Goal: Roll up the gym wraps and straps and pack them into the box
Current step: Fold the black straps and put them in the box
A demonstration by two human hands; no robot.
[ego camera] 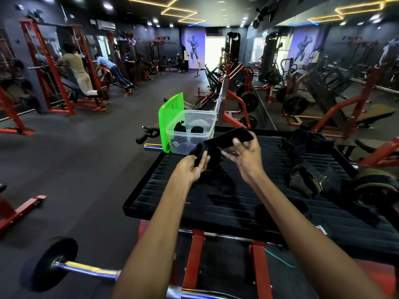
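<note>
A black wrap (224, 138) is stretched between my two hands above the black ribbed platform (237, 203). My left hand (195, 167) grips its lower left end, and my right hand (244, 154) pinches its upper right end with thumb and fingers. Behind the wrap stands a clear plastic box (203, 117) with its green lid (170, 121) propped open on the left. Two rolled black wraps (190, 128) lie inside the box. More black straps (302, 145) and an olive-edged strap (304, 184) lie on the right part of the platform.
A barbell with a black plate (50, 263) lies low at the front left. Red machine frames (194, 262) support the platform. A weight plate (375, 190) sits at the platform's right edge. People exercise at red racks (75, 67) far left across the dark floor.
</note>
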